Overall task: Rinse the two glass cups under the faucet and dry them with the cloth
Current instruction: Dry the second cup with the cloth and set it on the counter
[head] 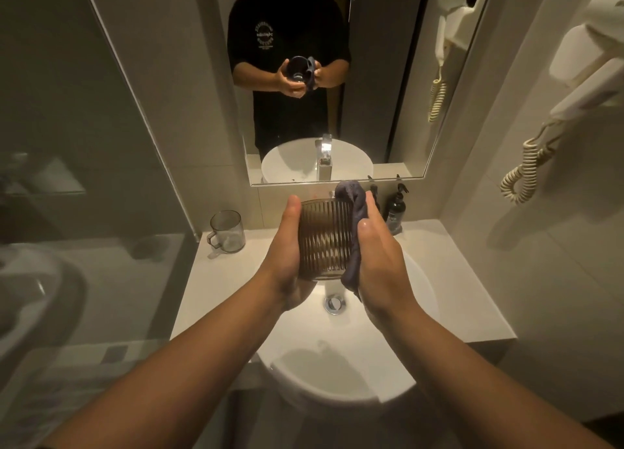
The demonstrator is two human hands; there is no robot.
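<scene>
A ribbed brown glass cup (323, 241) is held above the white sink (337, 357), its mouth turned away from me. My left hand (285, 252) grips its left side and base. My right hand (381, 263) holds a dark grey cloth (354, 219) against the cup's right side, the cloth reaching over the rim. A second, clear glass cup with a handle (228, 232) stands upright on the counter at the left. The faucet is mostly hidden behind the cup and cloth.
A dark pump bottle (395, 210) stands at the back of the counter (209, 280), right of the faucet. The sink drain (334, 304) lies below my hands. A mirror (189, 94) hangs ahead; a wall hair dryer (574, 87) with a coiled cord is on the right.
</scene>
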